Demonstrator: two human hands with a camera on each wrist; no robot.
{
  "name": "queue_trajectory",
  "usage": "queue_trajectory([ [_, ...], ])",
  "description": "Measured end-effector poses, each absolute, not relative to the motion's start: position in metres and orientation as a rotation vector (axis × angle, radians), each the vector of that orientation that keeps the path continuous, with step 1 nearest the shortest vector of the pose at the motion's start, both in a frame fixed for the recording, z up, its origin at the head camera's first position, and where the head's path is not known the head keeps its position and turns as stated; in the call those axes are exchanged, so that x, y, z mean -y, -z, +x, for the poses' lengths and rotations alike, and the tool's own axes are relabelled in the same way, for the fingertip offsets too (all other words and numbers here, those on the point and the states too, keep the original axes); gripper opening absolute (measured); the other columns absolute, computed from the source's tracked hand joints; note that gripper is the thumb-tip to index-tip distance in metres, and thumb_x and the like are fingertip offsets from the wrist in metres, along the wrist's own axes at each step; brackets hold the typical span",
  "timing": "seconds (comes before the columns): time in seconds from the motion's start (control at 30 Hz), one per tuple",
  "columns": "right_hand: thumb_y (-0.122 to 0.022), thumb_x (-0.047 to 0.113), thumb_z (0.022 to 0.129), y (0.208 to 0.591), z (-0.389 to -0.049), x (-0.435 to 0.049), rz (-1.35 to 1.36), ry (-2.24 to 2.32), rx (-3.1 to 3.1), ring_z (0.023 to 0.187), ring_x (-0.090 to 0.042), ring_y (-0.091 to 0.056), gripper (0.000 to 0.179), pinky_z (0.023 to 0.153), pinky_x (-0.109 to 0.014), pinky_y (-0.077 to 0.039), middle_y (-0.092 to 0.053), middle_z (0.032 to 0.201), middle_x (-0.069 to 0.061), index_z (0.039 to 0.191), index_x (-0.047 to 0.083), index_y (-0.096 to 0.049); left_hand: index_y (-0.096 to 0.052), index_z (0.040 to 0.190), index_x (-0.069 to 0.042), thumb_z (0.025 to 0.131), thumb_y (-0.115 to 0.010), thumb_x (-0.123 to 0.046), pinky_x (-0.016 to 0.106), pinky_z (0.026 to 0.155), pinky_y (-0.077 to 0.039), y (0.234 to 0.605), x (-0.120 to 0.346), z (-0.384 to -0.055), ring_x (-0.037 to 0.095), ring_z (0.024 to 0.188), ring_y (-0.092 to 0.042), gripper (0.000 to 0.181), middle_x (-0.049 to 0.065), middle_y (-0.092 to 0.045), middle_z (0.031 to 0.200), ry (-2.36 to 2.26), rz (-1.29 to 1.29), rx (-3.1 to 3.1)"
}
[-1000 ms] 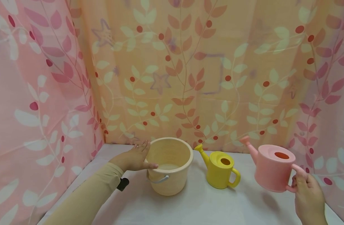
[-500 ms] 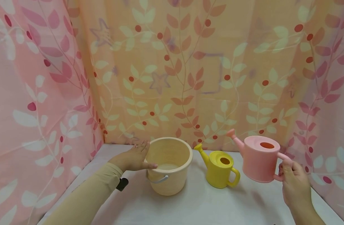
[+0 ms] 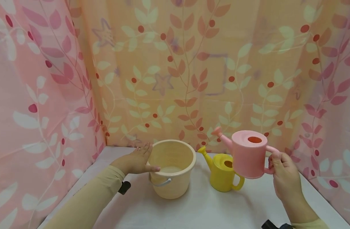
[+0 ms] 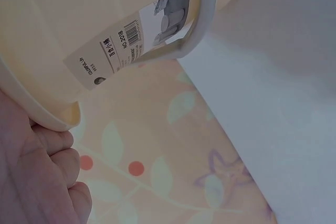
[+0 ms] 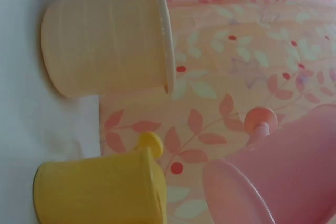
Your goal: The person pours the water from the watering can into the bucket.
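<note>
A cream bucket (image 3: 175,187) with a pale handle stands upright on the white table. My left hand (image 3: 135,160) rests on its left rim, fingers extended and thumb lying over the front edge. In the left wrist view a printed label (image 4: 126,40) shows on the bucket's side. My right hand (image 3: 286,176) grips the handle of a pink watering can (image 3: 249,159), held up off the table with its spout pointing left. Behind it in the head view, partly covered by it, a yellow watering can (image 3: 220,179) stands on the table right of the bucket.
Orange leaf-patterned curtain (image 3: 189,79) hangs close behind the bucket and yellow can. Pink patterned cloth (image 3: 43,127) borders the left side, with similar cloth (image 3: 335,127) on the right. The white table (image 3: 169,216) extends in front of the bucket.
My right hand has carried the pink watering can leftward and slightly up, from right of the yellow can to partly overlapping it. My left hand and the bucket have stayed put.
</note>
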State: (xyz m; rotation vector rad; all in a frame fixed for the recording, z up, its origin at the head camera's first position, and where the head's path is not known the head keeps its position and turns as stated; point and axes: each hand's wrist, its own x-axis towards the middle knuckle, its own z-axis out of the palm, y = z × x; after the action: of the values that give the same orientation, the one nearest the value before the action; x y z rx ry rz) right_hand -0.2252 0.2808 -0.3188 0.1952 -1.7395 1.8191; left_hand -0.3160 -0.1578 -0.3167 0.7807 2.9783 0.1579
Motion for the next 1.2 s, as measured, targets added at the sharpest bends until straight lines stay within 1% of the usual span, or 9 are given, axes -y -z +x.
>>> queue_trajectory([
  [0.13,-0.046,0.020,0.094,0.312,-0.226,-0.271,0.238,-1.811,1.764,0.073,-0.014,-0.039,0.031,0.057,-0.016,-0.051,-0.041,0.082,-0.004,0.119,0.006,-0.059,-0.010,0.143,0.009,0.076,-0.041,-0.076,0.050,0.110,-0.011,0.316,0.158,-0.315,0.035,0.138,-0.008,0.112,0.026,-0.009,0.149,-0.159,0.788,-2.978],
  [0.47,-0.045,0.027,0.095,0.303,-0.226,-0.254,0.254,-1.760,1.927,0.075,-0.015,-0.040,0.028,0.060,-0.018,-0.052,-0.042,0.085,-0.004,0.114,0.010,-0.056,-0.009,0.144,0.006,0.075,-0.040,-0.077,0.049,0.110,-0.013,0.316,0.157,-0.315,0.034,0.138,-0.007,0.112,0.024,-0.007,0.150,-0.151,0.739,-2.966],
  [0.63,-0.043,0.027,0.096,0.299,-0.226,-0.248,0.290,-1.686,2.020,0.075,-0.016,-0.040,0.034,0.060,-0.021,-0.052,-0.042,0.086,-0.005,0.121,0.008,-0.055,-0.009,0.143,0.007,0.075,-0.040,-0.077,0.048,0.110,-0.013,0.316,0.157,-0.315,0.034,0.138,-0.007,0.112,0.024,-0.008,0.149,-0.143,0.750,-2.969],
  [0.77,-0.040,0.029,0.097,0.295,-0.227,-0.243,0.291,-1.546,2.121,0.075,-0.018,-0.041,0.038,0.059,-0.023,-0.052,-0.041,0.084,-0.005,0.125,0.006,-0.053,-0.009,0.143,0.007,0.076,-0.041,-0.076,0.048,0.110,-0.012,0.315,0.157,-0.314,0.034,0.138,-0.007,0.111,0.024,-0.008,0.149,-0.149,0.754,-2.971],
  [0.87,-0.039,0.031,0.097,0.294,-0.228,-0.239,0.289,-1.476,2.171,0.075,-0.018,-0.041,0.041,0.059,-0.025,-0.052,-0.042,0.083,-0.005,0.126,0.006,-0.053,-0.009,0.143,0.007,0.076,-0.041,-0.076,0.048,0.110,-0.012,0.315,0.157,-0.313,0.034,0.138,-0.007,0.111,0.024,-0.008,0.149,-0.154,0.757,-2.970],
  [1.2,-0.040,0.033,0.097,0.289,-0.229,-0.230,0.326,-1.507,2.213,0.075,-0.019,-0.042,0.041,0.059,-0.027,-0.051,-0.040,0.083,-0.008,0.125,0.006,-0.051,-0.009,0.142,0.009,0.075,-0.039,-0.078,0.048,0.110,-0.012,0.315,0.157,-0.314,0.035,0.138,-0.008,0.114,0.026,-0.007,0.149,-0.141,0.769,-2.971],
])
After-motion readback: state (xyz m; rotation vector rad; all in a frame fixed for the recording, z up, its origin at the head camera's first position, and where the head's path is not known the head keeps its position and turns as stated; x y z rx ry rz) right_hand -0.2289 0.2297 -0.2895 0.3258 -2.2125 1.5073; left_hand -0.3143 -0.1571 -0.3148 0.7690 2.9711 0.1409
